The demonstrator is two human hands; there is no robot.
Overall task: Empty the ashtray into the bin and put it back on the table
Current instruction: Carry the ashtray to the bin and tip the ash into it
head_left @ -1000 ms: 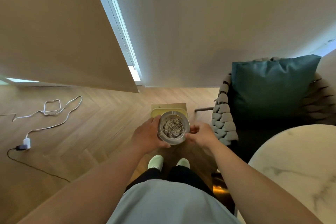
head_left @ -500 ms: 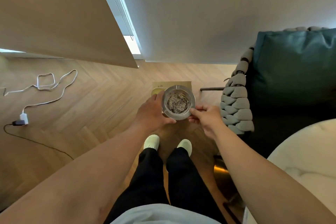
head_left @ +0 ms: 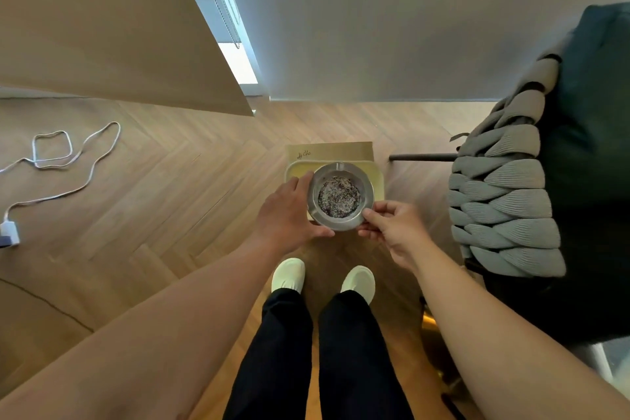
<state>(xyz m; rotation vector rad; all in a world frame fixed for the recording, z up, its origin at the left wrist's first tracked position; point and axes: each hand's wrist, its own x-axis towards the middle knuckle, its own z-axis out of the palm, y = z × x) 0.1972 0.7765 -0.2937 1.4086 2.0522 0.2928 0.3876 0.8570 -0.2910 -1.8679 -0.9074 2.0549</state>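
Note:
A round metal ashtray [head_left: 366,191] full of dark ash is held level in front of me, directly above a small yellowish bin [head_left: 377,177] that stands on the wood floor. My left hand [head_left: 289,211] grips the ashtray's left rim. My right hand [head_left: 392,227] pinches its lower right rim with thumb and fingers. The ashtray hides most of the bin's opening. The table is out of view.
A woven grey armchair [head_left: 504,208] with a dark teal cushion [head_left: 593,112] stands close on the right. A white cable and charger [head_left: 68,160] lie on the floor at left. My feet in pale shoes [head_left: 322,278] stand just short of the bin. A wall runs behind it.
I have leaned forward and down over the bin. The ashtray, still in both hands, has moved out over the bin's opening. The marble table has left the view.

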